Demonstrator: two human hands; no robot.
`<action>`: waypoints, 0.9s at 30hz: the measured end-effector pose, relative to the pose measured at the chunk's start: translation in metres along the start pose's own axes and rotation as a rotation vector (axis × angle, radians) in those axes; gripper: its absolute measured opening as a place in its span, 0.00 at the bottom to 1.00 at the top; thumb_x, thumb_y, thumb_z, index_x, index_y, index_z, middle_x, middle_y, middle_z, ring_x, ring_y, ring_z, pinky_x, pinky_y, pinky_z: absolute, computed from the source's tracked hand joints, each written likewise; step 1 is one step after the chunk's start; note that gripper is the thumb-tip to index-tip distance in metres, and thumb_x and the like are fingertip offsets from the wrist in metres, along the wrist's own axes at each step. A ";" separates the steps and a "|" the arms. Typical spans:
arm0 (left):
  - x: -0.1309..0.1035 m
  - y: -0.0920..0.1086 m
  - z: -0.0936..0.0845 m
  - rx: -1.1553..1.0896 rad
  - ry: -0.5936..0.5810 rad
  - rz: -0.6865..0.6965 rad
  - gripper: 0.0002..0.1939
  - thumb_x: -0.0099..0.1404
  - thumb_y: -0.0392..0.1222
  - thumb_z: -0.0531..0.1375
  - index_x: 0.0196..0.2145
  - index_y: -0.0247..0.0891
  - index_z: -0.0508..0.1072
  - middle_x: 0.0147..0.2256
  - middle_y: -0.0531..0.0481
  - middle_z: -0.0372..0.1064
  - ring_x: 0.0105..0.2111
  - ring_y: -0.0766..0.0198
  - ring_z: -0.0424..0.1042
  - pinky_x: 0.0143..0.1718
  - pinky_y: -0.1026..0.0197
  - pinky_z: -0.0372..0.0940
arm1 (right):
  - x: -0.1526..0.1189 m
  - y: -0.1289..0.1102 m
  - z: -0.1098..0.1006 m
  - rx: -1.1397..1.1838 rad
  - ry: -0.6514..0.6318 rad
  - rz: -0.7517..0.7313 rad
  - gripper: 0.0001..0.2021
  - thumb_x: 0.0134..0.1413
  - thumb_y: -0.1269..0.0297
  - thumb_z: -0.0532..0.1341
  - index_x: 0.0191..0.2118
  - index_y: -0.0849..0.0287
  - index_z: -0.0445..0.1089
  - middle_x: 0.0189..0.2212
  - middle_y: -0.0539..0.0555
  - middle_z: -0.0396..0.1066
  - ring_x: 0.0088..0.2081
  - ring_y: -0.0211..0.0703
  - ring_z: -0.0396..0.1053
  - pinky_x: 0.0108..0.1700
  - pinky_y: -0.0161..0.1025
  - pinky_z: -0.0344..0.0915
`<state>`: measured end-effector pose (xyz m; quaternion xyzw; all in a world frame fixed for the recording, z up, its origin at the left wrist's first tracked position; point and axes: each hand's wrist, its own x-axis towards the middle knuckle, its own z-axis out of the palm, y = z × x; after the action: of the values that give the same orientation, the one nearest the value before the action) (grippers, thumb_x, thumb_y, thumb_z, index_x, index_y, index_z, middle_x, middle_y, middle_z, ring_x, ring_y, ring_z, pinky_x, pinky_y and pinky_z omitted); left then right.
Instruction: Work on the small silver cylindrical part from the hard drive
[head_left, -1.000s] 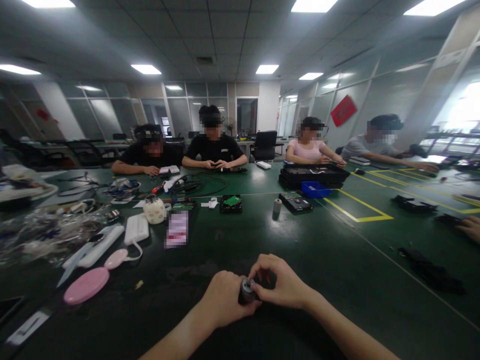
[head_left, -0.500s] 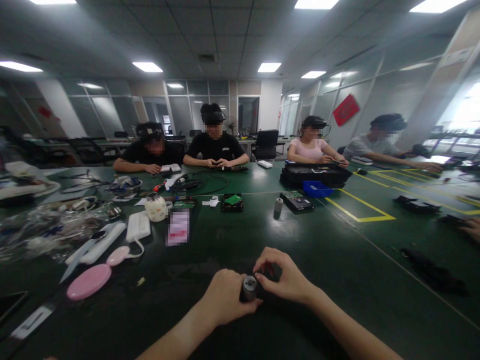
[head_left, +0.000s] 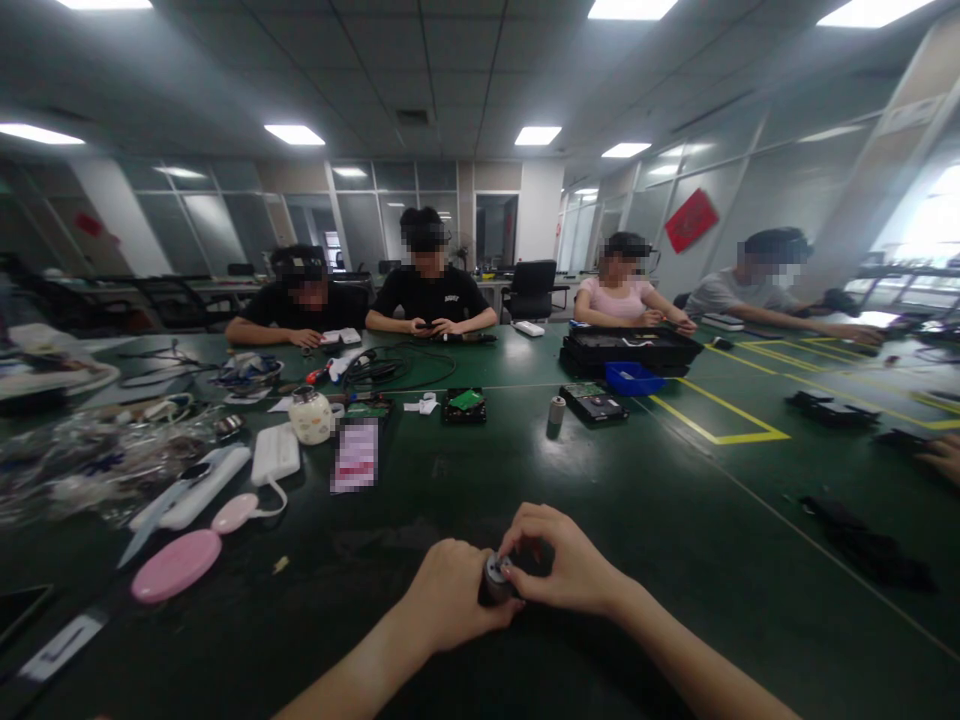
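Observation:
My left hand is closed around a small cylindrical metal motor, keeping it upright just above or on the green table. The motor's round end face, with dark holes in it, points up. Over that face, my right hand has its thumb and index finger closed in a pinch, touching the top. Whatever lies between those fingertips is too small to make out. A second, similar metal cylinder stands farther off on the table, beside a hard drive.
To the left lie a pink round lid-like thing, white devices, a cream mug and plastic bags. Beyond are another drive, a blue bin and a black case. Several people sit across the table.
My right hand has moved left and its thumb and index finger have come onto the motor's top, closing into a pinch. The left hand has stayed around the motor.

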<state>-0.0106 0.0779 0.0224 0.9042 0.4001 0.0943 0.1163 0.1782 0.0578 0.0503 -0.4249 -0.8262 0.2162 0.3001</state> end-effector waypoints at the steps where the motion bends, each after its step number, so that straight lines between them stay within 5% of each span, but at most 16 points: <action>1: 0.000 0.000 0.000 0.001 0.000 -0.002 0.18 0.59 0.56 0.60 0.32 0.36 0.77 0.31 0.44 0.77 0.32 0.51 0.75 0.34 0.58 0.64 | 0.000 0.000 0.000 -0.004 0.002 -0.002 0.06 0.46 0.70 0.66 0.34 0.57 0.74 0.30 0.50 0.68 0.32 0.39 0.66 0.34 0.36 0.63; 18: -0.001 0.002 -0.001 0.022 0.003 -0.028 0.19 0.58 0.57 0.61 0.32 0.37 0.76 0.31 0.44 0.77 0.32 0.51 0.75 0.35 0.58 0.64 | 0.000 0.014 -0.003 -0.062 0.093 -0.014 0.05 0.53 0.66 0.63 0.36 0.57 0.72 0.31 0.51 0.68 0.32 0.40 0.66 0.37 0.37 0.63; 27: -0.001 0.002 -0.001 0.029 -0.006 -0.015 0.19 0.59 0.59 0.60 0.32 0.38 0.75 0.32 0.45 0.76 0.33 0.52 0.74 0.36 0.58 0.64 | 0.005 0.034 -0.003 -0.171 -0.059 0.046 0.04 0.47 0.68 0.66 0.33 0.58 0.76 0.28 0.49 0.68 0.27 0.37 0.65 0.37 0.38 0.61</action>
<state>-0.0102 0.0766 0.0241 0.9030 0.4079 0.0849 0.1051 0.1981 0.0808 0.0331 -0.4612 -0.8403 0.1640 0.2331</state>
